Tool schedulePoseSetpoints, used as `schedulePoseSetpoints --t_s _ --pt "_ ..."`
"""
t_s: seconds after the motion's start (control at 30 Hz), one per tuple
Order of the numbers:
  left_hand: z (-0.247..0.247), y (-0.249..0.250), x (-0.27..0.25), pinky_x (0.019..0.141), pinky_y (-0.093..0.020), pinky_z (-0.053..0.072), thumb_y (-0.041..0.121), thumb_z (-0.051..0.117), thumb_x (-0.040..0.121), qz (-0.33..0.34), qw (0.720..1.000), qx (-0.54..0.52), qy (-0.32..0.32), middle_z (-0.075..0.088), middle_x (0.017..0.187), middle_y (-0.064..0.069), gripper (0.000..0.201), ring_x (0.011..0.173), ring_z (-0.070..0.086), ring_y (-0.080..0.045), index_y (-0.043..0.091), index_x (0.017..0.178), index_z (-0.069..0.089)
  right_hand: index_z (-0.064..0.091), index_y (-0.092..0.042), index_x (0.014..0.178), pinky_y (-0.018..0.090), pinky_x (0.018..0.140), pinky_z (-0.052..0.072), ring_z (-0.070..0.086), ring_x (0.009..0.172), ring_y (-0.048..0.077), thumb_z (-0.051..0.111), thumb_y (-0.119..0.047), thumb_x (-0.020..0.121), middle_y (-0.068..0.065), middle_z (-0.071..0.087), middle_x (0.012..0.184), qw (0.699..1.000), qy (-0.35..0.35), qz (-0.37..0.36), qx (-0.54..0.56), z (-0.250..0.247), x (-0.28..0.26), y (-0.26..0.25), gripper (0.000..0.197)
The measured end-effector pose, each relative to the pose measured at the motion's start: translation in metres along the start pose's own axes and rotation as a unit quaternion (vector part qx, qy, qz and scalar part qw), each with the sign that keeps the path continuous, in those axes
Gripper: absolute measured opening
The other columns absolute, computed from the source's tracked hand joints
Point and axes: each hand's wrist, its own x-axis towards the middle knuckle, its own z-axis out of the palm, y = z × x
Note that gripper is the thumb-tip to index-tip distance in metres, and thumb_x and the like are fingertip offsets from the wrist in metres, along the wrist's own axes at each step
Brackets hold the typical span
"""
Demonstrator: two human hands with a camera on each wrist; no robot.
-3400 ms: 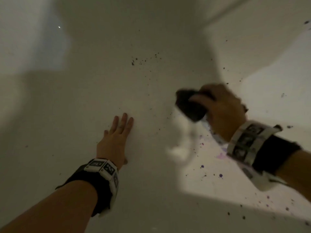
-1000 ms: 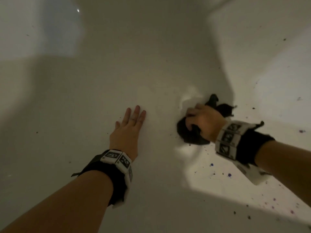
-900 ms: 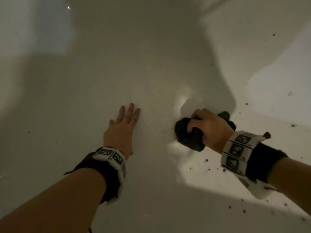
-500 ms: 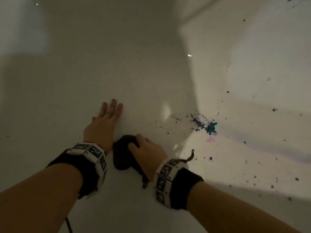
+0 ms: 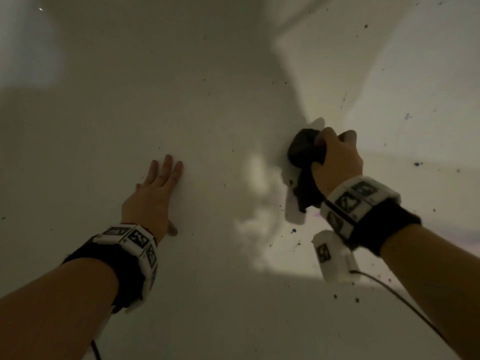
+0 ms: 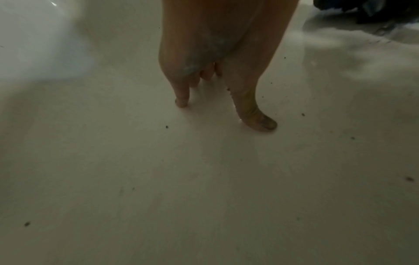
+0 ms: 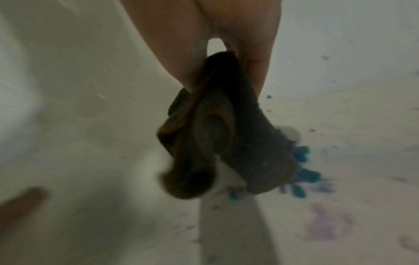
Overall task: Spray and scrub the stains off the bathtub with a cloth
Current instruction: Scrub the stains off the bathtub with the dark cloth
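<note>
My right hand [image 5: 335, 157] grips a bunched dark cloth [image 5: 304, 154] against the white bathtub [image 5: 207, 100] where its floor curves up into the right wall. In the right wrist view the cloth [image 7: 211, 136] hangs from my fingers, blurred, just above teal and purple stains [image 7: 301, 172]. My left hand [image 5: 155, 188] lies flat on the tub floor with fingers straight; in the left wrist view its fingertips [image 6: 181, 100] and thumb press the surface. Small dark specks [image 5: 293, 231] dot the floor near the cloth.
Scattered dark and blue specks [image 5: 417, 164] mark the lit right wall. A faint purple smear [image 7: 326, 227] lies on the floor by the cloth. A cable [image 5: 389, 289] trails from my right wrist band. No spray bottle is in view.
My right hand has carried the cloth from beside my left hand out to the right and farther away, over the teal stain spot. My left hand stays flat on the tub.
</note>
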Motion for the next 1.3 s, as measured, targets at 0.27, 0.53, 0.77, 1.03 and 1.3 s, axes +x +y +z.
schedulePoseSetpoints --t_s 0.27,0.53,0.77,1.03,1.3 --pt "0.002 -0.001 -0.002 0.115 -0.039 0.015 0.019 0.083 0.062 0.007 1.0 0.001 0.023 -0.029 0.15 0.008 0.133 0.142 -0.019 -0.015 0.026 0.144 -0.02 0.05 -0.014 0.11 0.023 0.077 0.039 0.049 0.087 0.02 0.048 0.001 0.082 0.002 0.039 0.113 0.968 -0.142 -0.148 0.144 0.059 -0.076 -0.048 0.032" --pt "0.004 -0.002 0.001 0.115 -0.04 0.018 0.019 0.084 0.061 0.002 1.0 0.0 0.026 -0.028 0.15 0.012 0.133 0.142 -0.018 -0.013 0.03 0.145 -0.018 0.058 -0.016 0.106 0.028 0.086 0.046 0.059 0.094 0.022 0.055 -0.01 0.087 0.001 0.059 0.105 0.963 -0.086 -0.078 0.244 0.056 -0.066 -0.021 0.02" --pt "-0.023 0.029 -0.006 0.113 -0.035 0.022 0.035 0.065 0.084 -0.019 0.999 -0.037 -0.003 -0.001 0.157 -0.002 0.084 0.144 0.007 -0.022 0.021 0.149 0.014 0.062 -0.01 0.091 0.048 0.085 0.05 0.062 0.09 0.027 0.057 -0.017 0.089 0.007 0.064 0.091 0.945 -0.094 -0.012 0.313 0.023 -0.061 -0.01 0.009" --pt "-0.042 0.112 -0.048 0.094 -0.03 0.046 0.023 0.076 0.073 0.129 0.938 -0.313 -0.072 0.063 0.107 0.005 0.046 0.102 0.059 -0.012 0.031 0.112 0.054 0.061 -0.015 0.101 0.027 0.084 0.043 0.054 0.086 0.014 0.048 -0.022 0.095 -0.005 0.058 0.088 0.956 -0.186 -0.154 0.164 -0.041 -0.076 -0.013 0.016" --pt "-0.046 0.134 -0.07 0.086 -0.028 0.048 0.015 0.068 0.081 0.122 0.921 -0.357 -0.097 0.068 0.1 -0.002 0.018 0.095 0.062 -0.017 0.016 0.098 0.065 0.058 -0.027 0.116 0.034 0.098 0.039 0.052 0.104 0.014 0.058 -0.031 0.087 -0.005 0.059 0.11 0.96 -0.126 -0.24 -0.063 -0.101 -0.048 -0.012 0.03"
